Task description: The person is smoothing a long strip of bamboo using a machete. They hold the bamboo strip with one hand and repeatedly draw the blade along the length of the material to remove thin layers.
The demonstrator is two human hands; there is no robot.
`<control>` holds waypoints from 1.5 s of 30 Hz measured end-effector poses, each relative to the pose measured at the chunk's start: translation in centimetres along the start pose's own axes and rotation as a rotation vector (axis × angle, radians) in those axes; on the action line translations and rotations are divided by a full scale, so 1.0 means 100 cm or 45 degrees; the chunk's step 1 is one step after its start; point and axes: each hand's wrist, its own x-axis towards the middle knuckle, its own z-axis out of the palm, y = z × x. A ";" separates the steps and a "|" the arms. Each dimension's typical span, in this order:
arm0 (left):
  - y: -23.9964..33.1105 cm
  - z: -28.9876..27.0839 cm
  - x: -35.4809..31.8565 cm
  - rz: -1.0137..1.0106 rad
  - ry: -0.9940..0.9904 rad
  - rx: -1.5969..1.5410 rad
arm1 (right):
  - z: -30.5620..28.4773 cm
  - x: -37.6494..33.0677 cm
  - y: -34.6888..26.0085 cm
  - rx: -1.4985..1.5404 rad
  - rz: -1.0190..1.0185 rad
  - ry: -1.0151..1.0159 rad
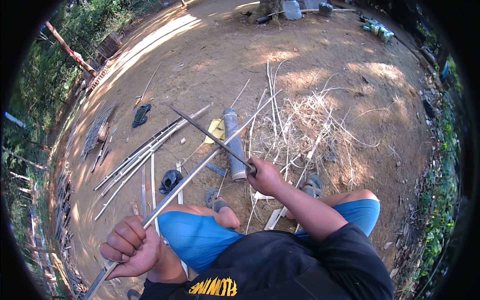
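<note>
Bamboo strip (200, 167), long, thin and pale, held slantwise across the lap, near end low at the left, far tip up over the dirt ground (320, 45) toward a heap of pale shavings (310, 125). Left hand (129, 247) wrapped shut around the strip's near end beside the left knee. Right hand (265, 176) closed tight on the handle of a long dark blade (210, 134), edge laid across the strip near its middle. Seated, in blue shorts (200, 237), sandalled feet on the ground. Likely mid-shaving: blade set against the strip to pare it. Next stroke seems to call for a firm left grip, a shallow steady blade angle, and fingers kept out of the edge's path. Just beyond the blade, a grey cut bamboo tube (233, 142); left of it, a bundle of longer strips (145, 152); farther left, a dark sandal (141, 115).
</note>
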 end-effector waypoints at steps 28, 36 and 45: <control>-0.022 -0.032 0.047 -0.118 0.085 0.024 | -0.017 0.115 0.076 -0.102 0.237 0.025; -0.028 -0.064 0.077 -0.150 0.106 0.019 | -0.035 0.174 0.164 -0.156 0.507 0.055; -0.023 -0.110 0.114 -0.174 0.160 0.154 | -0.036 0.223 0.209 -0.096 0.503 0.015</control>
